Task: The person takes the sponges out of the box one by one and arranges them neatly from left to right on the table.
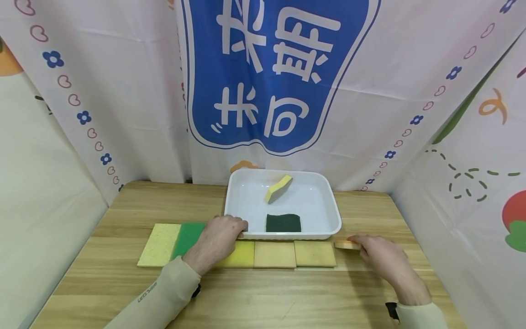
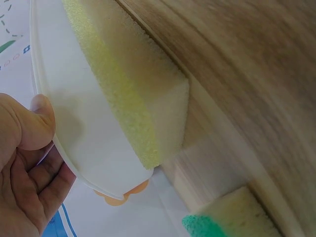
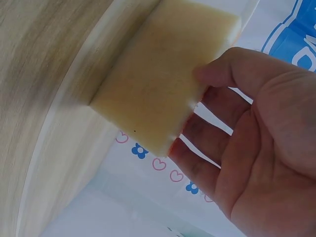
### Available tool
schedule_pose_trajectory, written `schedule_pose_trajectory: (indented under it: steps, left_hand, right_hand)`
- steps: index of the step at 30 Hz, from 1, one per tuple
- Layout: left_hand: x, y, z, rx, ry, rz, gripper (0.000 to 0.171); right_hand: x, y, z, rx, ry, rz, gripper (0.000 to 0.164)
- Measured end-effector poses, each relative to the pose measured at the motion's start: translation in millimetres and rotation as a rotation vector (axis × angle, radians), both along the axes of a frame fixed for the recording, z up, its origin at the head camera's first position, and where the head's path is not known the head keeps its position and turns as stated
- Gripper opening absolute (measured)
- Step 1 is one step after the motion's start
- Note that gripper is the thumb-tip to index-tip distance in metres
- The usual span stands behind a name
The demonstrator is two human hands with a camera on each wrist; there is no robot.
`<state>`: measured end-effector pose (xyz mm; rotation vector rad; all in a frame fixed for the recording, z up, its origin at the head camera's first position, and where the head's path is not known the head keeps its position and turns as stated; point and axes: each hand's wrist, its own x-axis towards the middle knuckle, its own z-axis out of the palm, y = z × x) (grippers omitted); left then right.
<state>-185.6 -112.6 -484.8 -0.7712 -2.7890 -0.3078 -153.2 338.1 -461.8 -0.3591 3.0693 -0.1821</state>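
My left hand (image 1: 222,235) grips the front left corner of a white rectangular tray (image 1: 283,236); in the left wrist view its thumb lies over the rim (image 2: 79,170) and its fingers curl under it. Inside the tray are a tilted yellow sponge (image 1: 278,187) and a dark green scouring sponge (image 1: 283,223). My right hand (image 1: 384,258) pinches a tan sponge (image 3: 153,74) by its upper edge, thumb on one face and fingers behind. It stands on its side at the right end of a row of sponges, close to the tray's front right corner.
The row in front of the tray holds several flat sponges: pale yellow (image 1: 159,244), green (image 1: 190,235), yellow (image 1: 238,255) and tan ones (image 1: 274,255). All lie on a wooden table (image 1: 255,297). A printed cloth (image 1: 156,91) hangs behind and at both sides.
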Motion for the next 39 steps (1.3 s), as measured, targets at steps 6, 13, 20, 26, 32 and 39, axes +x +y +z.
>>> schedule_pose_trajectory:
  steps: [6, 13, 20, 26, 32, 39]
  left_hand:
    - [0.3, 0.0, 0.4, 0.002, 0.001, 0.002, 0.019]
    - [0.7, 0.0, 0.6, 0.006, 0.006, 0.002, 0.018]
    - [0.5, 0.0, 0.3, 0.004, 0.010, 0.001, 0.018]
    - [0.8, 0.3, 0.3, 0.003, 0.007, 0.003, 0.017]
    - [0.8, -0.1, -0.1, 0.004, 0.000, 0.007, 0.017]
    - [0.8, -0.3, 0.1, 0.006, 0.004, 0.005, 0.017]
  right_hand:
    - [-0.4, -2.0, 2.2, 0.022, 0.021, 0.000, 0.040]
    - [-0.2, -1.3, 2.8, 0.033, 0.026, 0.011, 0.038]
    - [-0.6, 0.2, 5.0, 0.025, -0.014, 0.025, 0.039]
    - [-1.1, 2.8, 1.3, 0.022, -0.022, 0.053, 0.045]
    - [-1.5, 4.2, -4.2, 0.024, -0.027, 0.098, 0.047]
    - [-2.3, 3.1, -9.5, 0.023, -0.010, 0.111, 0.048]
